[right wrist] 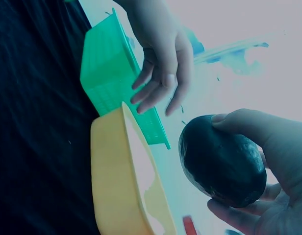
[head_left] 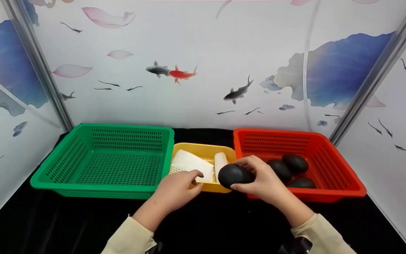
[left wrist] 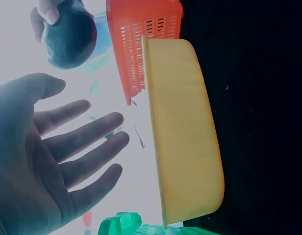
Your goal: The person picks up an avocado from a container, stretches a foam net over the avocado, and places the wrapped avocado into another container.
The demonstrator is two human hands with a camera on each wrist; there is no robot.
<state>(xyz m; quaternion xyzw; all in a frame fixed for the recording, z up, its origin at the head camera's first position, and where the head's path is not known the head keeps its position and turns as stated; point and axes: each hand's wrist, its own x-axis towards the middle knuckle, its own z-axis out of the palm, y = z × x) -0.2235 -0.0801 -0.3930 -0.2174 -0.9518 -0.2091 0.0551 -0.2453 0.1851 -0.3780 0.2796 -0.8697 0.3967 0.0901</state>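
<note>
My right hand (head_left: 264,181) grips a black, egg-shaped avocado (head_left: 234,175) between thumb and fingers, above the front right of the yellow basket (head_left: 203,145). In the right wrist view, the avocado (right wrist: 222,161) has a dark, slightly uneven skin. My left hand (head_left: 178,188) hovers at the yellow basket's front left edge, holding nothing; its fingers are spread and loosely bent in the left wrist view. White foam net sleeves (head_left: 193,164) lie inside the yellow basket, one of them rolled at its right (head_left: 220,163). Several more black avocados (head_left: 295,163) sit in the red basket (head_left: 344,173).
A green basket (head_left: 100,192) with slotted sides stands to the left of the yellow one. Black cloth (head_left: 224,225) covers the table. White printed panels (head_left: 203,42) with metal posts (head_left: 39,63) enclose the back and sides.
</note>
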